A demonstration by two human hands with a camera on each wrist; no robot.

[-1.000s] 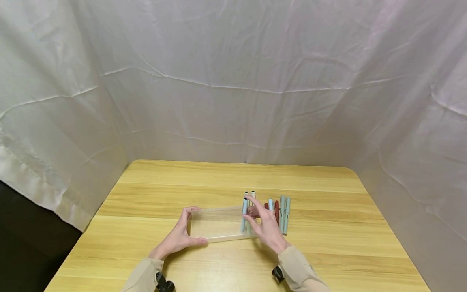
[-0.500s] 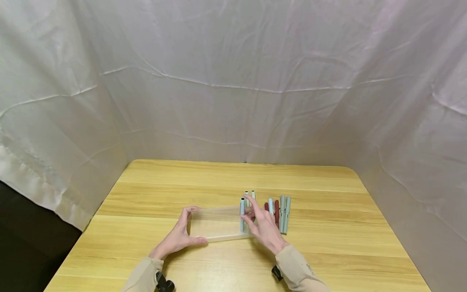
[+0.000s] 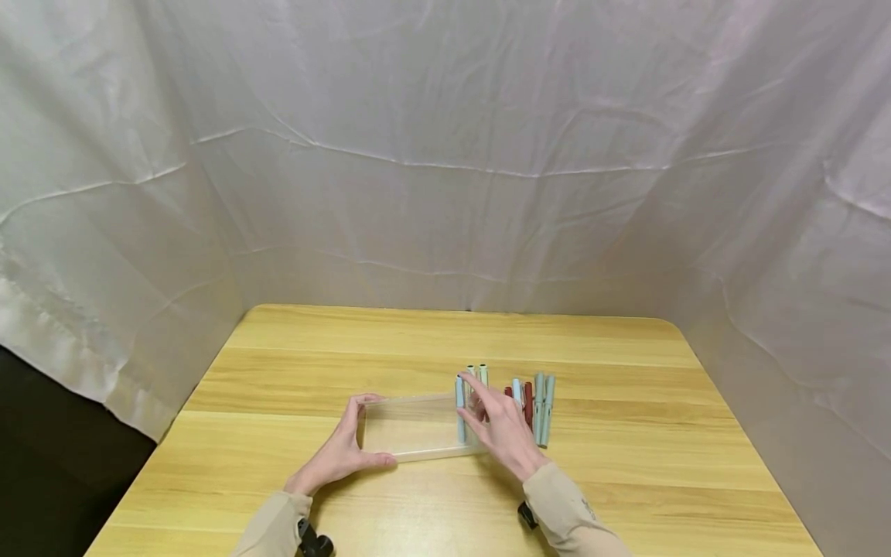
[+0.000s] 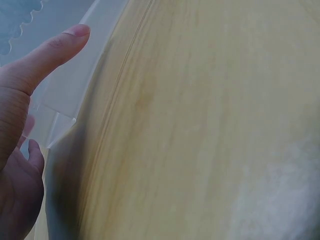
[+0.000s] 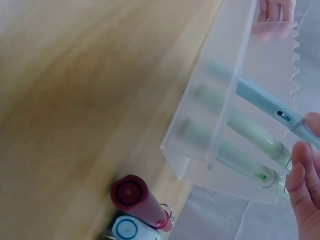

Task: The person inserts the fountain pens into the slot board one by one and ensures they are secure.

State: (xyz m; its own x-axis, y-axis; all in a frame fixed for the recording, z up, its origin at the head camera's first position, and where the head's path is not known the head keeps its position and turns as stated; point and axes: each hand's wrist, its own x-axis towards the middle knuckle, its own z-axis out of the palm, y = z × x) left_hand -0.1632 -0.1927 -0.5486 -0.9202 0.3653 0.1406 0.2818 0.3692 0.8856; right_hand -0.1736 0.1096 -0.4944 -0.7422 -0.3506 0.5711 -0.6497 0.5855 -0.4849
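My left hand [image 3: 339,452] grips the left end of a clear plastic pen tray [image 3: 435,454], thumb along the near side and fingers on the far side. The tray has scalloped notches along one edge, as the right wrist view shows. My right hand [image 3: 511,437] pinches the cap end of a light blue pen [image 5: 262,101], whose lower end stands in the tray. Two pale green pens [image 5: 252,132] lean in the tray to the right of the blue one. Part of them is hidden behind my right hand in the head view.
Right of the tray lie loose pens on the wooden table [image 3: 626,433]: dark red [image 3: 528,406], light blue [image 3: 517,389] and grey-green pens [image 3: 548,410]. Pale curtains [image 3: 445,193] surround the table at the back and sides.
My right hand has shifted slightly left with the light blue pen, which now stands more upright and further from the green pens. My left hand and the tray have stayed put.
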